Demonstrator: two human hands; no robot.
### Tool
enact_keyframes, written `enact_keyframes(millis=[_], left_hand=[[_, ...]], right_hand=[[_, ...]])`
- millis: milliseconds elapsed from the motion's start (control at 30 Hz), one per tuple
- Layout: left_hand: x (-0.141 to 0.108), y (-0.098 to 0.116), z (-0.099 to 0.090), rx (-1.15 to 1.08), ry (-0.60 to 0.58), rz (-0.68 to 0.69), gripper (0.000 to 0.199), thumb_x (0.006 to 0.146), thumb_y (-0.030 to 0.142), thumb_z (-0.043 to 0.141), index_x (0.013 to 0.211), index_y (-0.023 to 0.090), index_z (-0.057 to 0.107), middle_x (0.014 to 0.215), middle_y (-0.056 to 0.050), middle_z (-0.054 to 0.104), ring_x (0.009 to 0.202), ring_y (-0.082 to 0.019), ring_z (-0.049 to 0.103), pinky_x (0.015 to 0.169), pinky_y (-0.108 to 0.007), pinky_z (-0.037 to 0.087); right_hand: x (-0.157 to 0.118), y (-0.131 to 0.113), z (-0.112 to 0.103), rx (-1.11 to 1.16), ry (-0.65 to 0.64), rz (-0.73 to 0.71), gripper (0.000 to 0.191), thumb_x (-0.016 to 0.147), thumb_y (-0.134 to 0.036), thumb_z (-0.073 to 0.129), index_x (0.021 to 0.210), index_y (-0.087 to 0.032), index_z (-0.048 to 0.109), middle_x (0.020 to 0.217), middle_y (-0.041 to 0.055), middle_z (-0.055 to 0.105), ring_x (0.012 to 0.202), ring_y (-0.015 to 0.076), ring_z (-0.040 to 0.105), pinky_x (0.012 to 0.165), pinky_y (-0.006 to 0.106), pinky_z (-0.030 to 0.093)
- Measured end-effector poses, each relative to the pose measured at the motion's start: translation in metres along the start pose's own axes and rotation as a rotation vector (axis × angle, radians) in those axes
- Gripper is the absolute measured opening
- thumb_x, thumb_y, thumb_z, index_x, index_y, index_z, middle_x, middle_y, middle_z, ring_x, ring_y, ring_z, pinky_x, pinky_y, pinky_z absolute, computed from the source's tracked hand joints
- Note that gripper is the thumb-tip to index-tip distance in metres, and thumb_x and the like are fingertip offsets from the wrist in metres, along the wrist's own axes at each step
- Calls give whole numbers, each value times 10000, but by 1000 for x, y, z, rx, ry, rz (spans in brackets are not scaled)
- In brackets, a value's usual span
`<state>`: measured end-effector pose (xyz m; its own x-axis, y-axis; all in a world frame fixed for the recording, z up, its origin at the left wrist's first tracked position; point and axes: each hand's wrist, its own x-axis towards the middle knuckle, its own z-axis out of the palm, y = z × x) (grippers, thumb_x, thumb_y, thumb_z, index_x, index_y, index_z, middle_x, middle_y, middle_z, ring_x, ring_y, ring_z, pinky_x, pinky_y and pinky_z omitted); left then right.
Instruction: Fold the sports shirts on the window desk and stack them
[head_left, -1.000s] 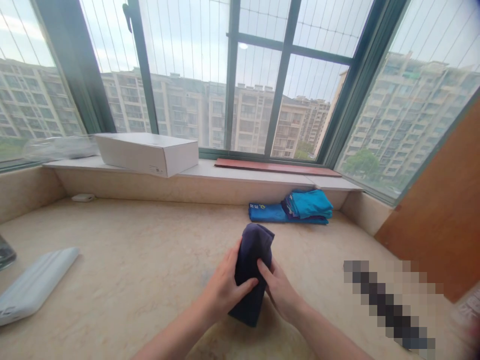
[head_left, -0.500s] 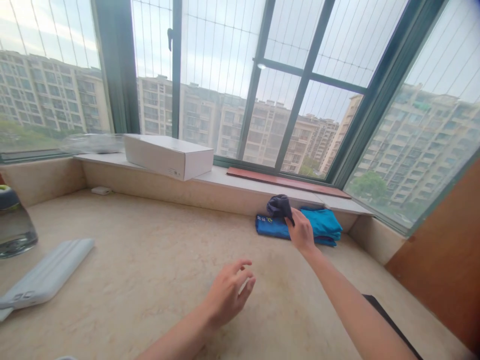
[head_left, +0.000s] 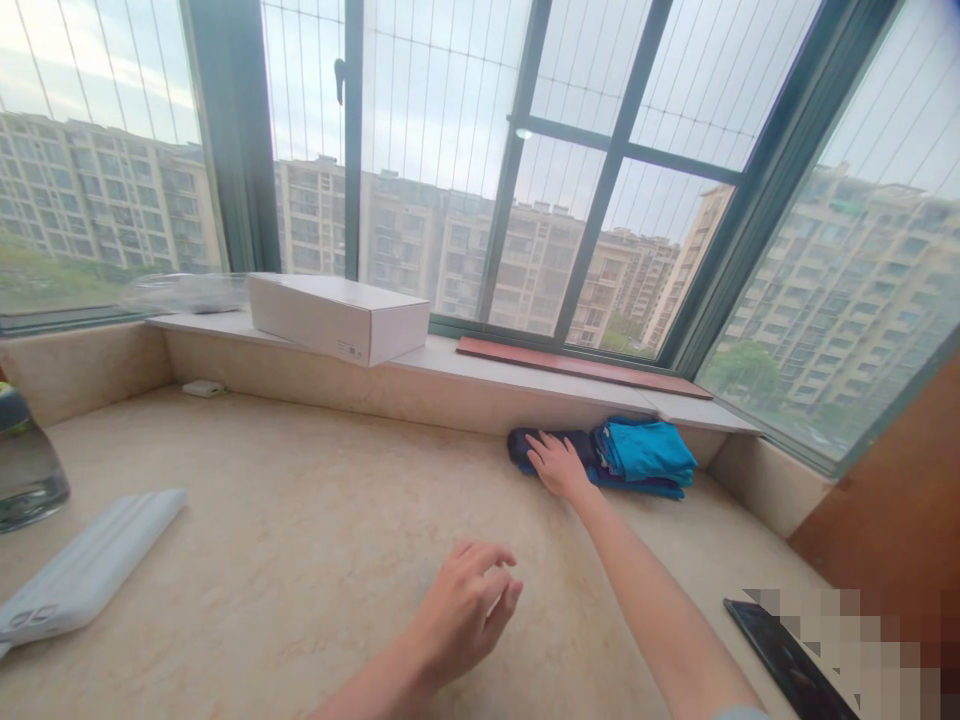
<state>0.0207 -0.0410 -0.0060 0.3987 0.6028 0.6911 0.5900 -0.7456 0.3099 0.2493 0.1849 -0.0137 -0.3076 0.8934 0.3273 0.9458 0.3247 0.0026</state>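
A dark navy cloth (head_left: 582, 445) lies at the back right of the beige counter (head_left: 300, 520), against the low ledge. My right hand (head_left: 559, 465) rests on it with the fingers spread. Right beside the navy cloth is a folded bright blue cloth (head_left: 649, 450), with darker blue fabric under it. Nearer to me, my left hand (head_left: 469, 605) hovers over the counter, fingers curved and apart, holding nothing.
A white box (head_left: 337, 315) and clear plastic (head_left: 184, 293) sit on the sill. On the left are a water bottle (head_left: 30, 465) and a white device (head_left: 94, 565). A black flat object (head_left: 784, 655) lies at the lower right, and a reddish strip (head_left: 581, 368) is on the sill.
My right hand has let go of the bunched navy cloth, which now lies flatter over the blue fabric, and has opened on top of it. My left hand has moved slightly down in view.
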Motion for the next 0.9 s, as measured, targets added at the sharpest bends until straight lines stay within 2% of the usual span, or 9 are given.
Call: enact_keyframes(millis=[133, 200, 367, 467, 567, 633, 700, 800, 900], left_hand=[[2, 2, -2, -2, 9, 9, 234, 983, 192, 459, 797, 198, 601, 952, -36, 714, 816, -192, 654, 807, -356, 500], [3, 3, -2, 1, 3, 16, 236, 981, 187, 462, 785, 196, 594, 933, -32, 711, 809, -187, 648, 801, -347, 496], [2, 1, -2, 12, -13, 37, 235, 975, 174, 464, 781, 195, 594, 906, -25, 704, 792, -181, 641, 800, -349, 485], [3, 1, -4, 15, -18, 39, 235, 979, 168, 456, 789, 196, 592, 896, -21, 703, 788, -180, 644, 810, -357, 478], [3, 2, -6, 23, -29, 40, 234, 977, 163, 461, 786, 200, 591, 879, -13, 705, 779, -176, 643, 809, -351, 473], [3, 3, -6, 25, -39, 42, 239, 971, 154, 464, 770, 202, 583, 856, -6, 704, 766, -171, 641, 803, -341, 471], [3, 4, -6, 28, -38, 41, 244, 965, 142, 461, 759, 203, 577, 839, -1, 705, 753, -167, 639, 797, -334, 470], [3, 4, -3, 39, -25, 41, 252, 961, 134, 448, 755, 203, 576, 819, 0, 703, 735, -162, 637, 770, -317, 469], [1, 2, 3, 63, -26, 68, 261, 958, 137, 442, 743, 203, 574, 793, -1, 702, 714, -158, 640, 735, -299, 465]], right_hand=[[-3, -6, 21, 22, -87, 105, 560, 1038, -433, 358, 1584, -318, 314, 1674, 68, 244, 1538, 286, 183, 1225, 526, 53], [0, -4, 24, 77, -123, 140, 559, 1041, -434, 344, 1587, -323, 301, 1682, 63, 218, 1548, 281, 146, 1225, 530, 20], [14, 8, 8, 207, -181, 122, 545, 1025, -451, 375, 1547, -300, 400, 1654, 81, 295, 1532, 291, 218, 1223, 550, 101], [8, 7, -4, 288, -154, 98, 531, 1033, -438, 350, 1514, -245, 464, 1632, 99, 343, 1525, 265, 250, 1229, 506, 160], [-23, -6, -12, 370, -45, 77, 565, 1041, -398, 308, 1566, -197, 357, 1624, 116, 356, 1515, 220, 281, 1217, 443, 252], [-56, -19, -18, 523, 63, 29, 579, 1032, -388, 334, 1577, -192, 320, 1556, 136, 462, 1435, 226, 430, 1174, 446, 345], [-92, -34, -28, 690, 121, -87, 561, 1019, -397, 405, 1548, -214, 375, 1435, 128, 592, 1326, 238, 552, 1128, 457, 408], [-141, -57, -50, 669, 77, -265, 442, 993, -349, 504, 1423, -260, 549, 1294, 96, 691, 1211, 253, 629, 1076, 439, 448], [-171, -73, -67, 660, 110, -234, 322, 1012, -305, 468, 1241, -246, 687, 1172, 94, 743, 1097, 248, 681, 1000, 394, 487]])
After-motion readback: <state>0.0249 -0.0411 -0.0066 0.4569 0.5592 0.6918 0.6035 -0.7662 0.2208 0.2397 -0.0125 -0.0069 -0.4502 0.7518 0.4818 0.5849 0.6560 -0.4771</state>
